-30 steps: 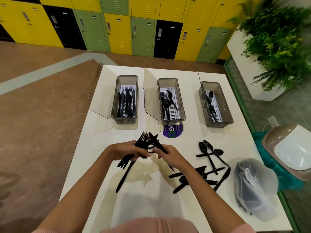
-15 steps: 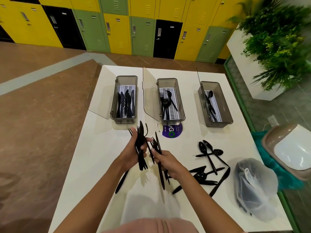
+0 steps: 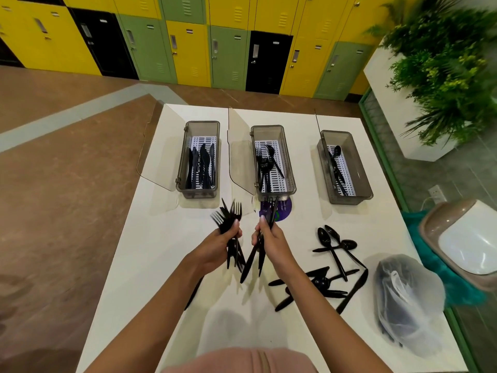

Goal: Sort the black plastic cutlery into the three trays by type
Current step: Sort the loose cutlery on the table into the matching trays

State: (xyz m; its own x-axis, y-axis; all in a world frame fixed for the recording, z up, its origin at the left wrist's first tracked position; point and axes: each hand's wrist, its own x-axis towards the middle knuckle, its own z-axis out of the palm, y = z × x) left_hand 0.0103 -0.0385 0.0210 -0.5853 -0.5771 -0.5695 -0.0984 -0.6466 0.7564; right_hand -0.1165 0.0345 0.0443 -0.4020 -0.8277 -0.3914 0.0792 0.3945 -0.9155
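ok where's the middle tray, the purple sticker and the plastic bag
middle tray [image 3: 290, 168]: head view, on its right wall
purple sticker [image 3: 285, 210]: head view, on its right half, beside the held cutlery
plastic bag [image 3: 408, 300]: head view, on the middle of the bag

White table [image 3: 150, 265] carrying three trays and loose black cutlery

Along the far side stand three smoky clear trays in a row, well apart: the left tray [image 3: 200, 193], the middle tray [image 3: 291, 168] and the right tray [image 3: 347, 199]. A round purple sticker [image 3: 285, 211] shows just in front of the middle one. On the near right lie scattered spoons [image 3: 325, 238] and a crossed heap of cutlery [image 3: 322, 284], beside a crumpled clear plastic bag [image 3: 408, 300]. A lone black piece [image 3: 192, 294] lies nearer the left edge.
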